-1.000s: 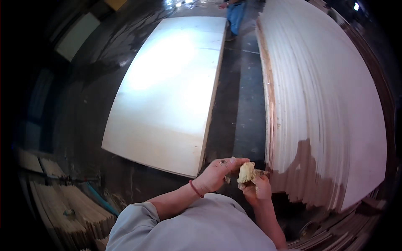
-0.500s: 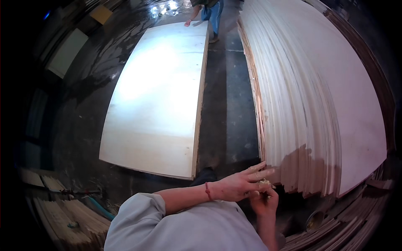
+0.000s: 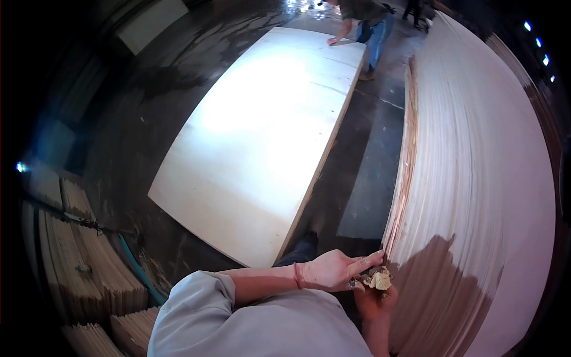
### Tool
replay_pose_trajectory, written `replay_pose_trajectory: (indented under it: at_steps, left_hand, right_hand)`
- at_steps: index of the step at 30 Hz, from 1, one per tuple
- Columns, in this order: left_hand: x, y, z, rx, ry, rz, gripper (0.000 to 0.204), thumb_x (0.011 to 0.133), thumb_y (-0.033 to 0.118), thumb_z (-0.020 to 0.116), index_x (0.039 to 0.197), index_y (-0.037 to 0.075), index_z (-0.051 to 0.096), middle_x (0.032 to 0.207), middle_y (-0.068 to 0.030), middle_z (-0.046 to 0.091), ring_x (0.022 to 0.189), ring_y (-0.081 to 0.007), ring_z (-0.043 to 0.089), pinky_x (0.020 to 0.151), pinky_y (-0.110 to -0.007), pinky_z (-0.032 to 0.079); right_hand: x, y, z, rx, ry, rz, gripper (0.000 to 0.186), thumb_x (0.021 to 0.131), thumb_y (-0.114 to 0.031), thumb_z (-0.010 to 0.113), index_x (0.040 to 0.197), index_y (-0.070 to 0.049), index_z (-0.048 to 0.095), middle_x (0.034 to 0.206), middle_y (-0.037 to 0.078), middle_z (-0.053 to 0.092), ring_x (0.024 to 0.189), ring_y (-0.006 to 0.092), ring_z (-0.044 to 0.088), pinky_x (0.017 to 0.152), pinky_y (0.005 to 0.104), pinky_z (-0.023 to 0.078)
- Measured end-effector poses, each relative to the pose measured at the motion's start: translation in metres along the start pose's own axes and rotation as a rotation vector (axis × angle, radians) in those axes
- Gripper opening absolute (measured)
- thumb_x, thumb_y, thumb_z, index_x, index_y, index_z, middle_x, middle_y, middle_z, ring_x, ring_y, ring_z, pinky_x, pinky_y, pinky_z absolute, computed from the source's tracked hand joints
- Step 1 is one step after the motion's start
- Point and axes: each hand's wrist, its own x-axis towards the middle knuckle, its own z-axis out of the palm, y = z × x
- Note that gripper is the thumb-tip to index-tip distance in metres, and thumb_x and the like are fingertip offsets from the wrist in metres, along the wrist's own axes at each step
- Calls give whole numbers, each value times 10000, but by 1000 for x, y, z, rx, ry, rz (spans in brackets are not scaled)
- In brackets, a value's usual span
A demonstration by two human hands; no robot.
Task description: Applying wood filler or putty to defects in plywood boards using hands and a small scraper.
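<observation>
My left hand [image 3: 342, 269], with a red cord at the wrist, reaches across to the right, index finger stretched toward the splintered near edge of a tall pale sheet stack [image 3: 470, 160]; its lower fingers are bent and partly hidden, and whether they touch the material below is unclear. Just beneath, my right hand [image 3: 376, 303] grips a crumbly pale yellow lump [image 3: 380, 281] with darker bits around it. A large pale wooden panel [image 3: 238, 166] lies ahead to the left, beyond my hands.
A co-worker [image 3: 375, 30] in blue trousers bends over the panel's far end, a hand on it; another person's legs [image 3: 414, 11] show farther back. Bundled thin sheets [image 3: 98, 262] and a teal strip [image 3: 137, 265] sit at lower left. Dark glossy floor [image 3: 363, 196] runs between panel and stack.
My hands have moved right and down toward the stack's edge, my left wrist turning over. The co-worker has come to the panel and bent over it. My view has shifted.
</observation>
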Motion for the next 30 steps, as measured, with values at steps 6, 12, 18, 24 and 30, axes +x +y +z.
replay_pose_trajectory:
  at_steps: [6, 12, 18, 24, 30]
  left_hand:
    - [58, -56, -86, -42, 117, -74, 925, 885, 253, 765, 1576, -5, 208, 1168, -146, 711, 816, -355, 727, 739, -390, 604]
    - [118, -109, -167, -363, 89, -425, 1049, 836, 354, 826, 1595, 46, 170, 1216, -142, 689, 1041, -289, 702, 937, -364, 545]
    - [143, -169, -183, -835, 206, -684, 972, 808, 356, 863, 1538, -2, 330, 1240, -114, 673, 1051, -164, 643, 877, -325, 552]
    - [183, -221, -222, -1022, 436, -709, 691, 886, 273, 806, 1433, -17, 499, 1274, -97, 643, 911, -117, 619, 747, -235, 538]
    - [199, -317, -227, -773, 727, -1103, 316, 1063, 217, 491, 1223, -7, 646, 911, -21, 679, 742, -108, 603, 683, -262, 504]
  right_hand:
    - [106, -14, 73, -15, 8, 176, 388, 919, -131, 531, 1288, -26, 593, 1265, 130, 644, 1194, 289, 613, 1028, 445, 489]
    - [204, -35, 156, -231, 73, 216, 337, 948, -127, 530, 1244, 26, 575, 1158, 147, 651, 1035, 255, 658, 879, 363, 554]
    - [299, -59, 184, -139, -257, 640, 413, 925, -127, 541, 1299, 48, 540, 1178, 163, 646, 1003, 273, 655, 843, 387, 531]
    - [415, -80, 196, -206, 58, 772, 276, 901, -17, 566, 1175, 16, 590, 1132, 142, 647, 1021, 272, 645, 890, 425, 527]
    - [564, -125, 227, -359, -51, 762, 225, 898, 1, 556, 1103, 33, 645, 1061, 152, 692, 969, 285, 691, 783, 438, 561]
